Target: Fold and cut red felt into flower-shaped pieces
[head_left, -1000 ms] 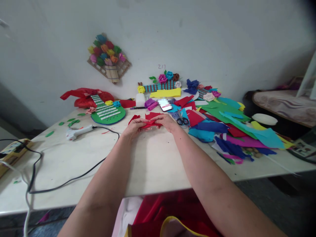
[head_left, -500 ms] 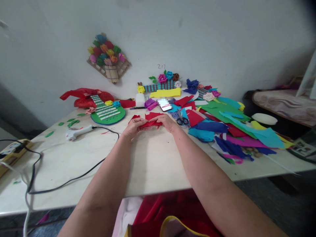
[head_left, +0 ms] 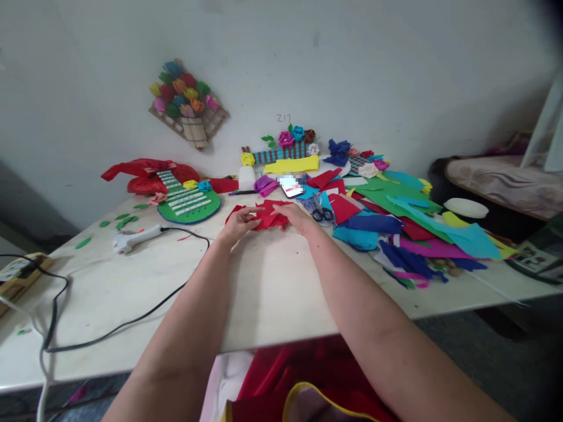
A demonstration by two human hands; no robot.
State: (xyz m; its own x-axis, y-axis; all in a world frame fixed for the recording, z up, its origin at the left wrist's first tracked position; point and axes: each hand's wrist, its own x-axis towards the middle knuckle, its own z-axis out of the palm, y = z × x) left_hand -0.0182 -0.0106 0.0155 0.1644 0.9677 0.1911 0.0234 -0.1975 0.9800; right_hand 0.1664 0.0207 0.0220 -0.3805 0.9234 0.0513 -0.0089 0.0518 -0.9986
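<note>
Crumpled red crepe paper (head_left: 269, 214) lies low over the table, between my two hands. My left hand (head_left: 241, 223) is at its left side, with thumb and forefinger apart and more red paper showing just behind it. From the right, my right hand (head_left: 295, 217) grips the paper; its thumb is partly hidden. Dark-handled scissors (head_left: 322, 214) lie to the right of my right hand. Just beyond the red paper rests a phone (head_left: 292, 187) with a lit screen.
A corded white glue gun (head_left: 136, 237) lies on the left, near a green guitar-shaped craft (head_left: 189, 204). Coloured paper sheets (head_left: 409, 202) pile up on the right. A power strip (head_left: 21, 274) sits at the left edge. A white dish (head_left: 466, 208) stands far right.
My left thumb and forefinger have spread apart from the red paper, which now shows more between my hands. My right hand stays on it. The view has shifted slightly.
</note>
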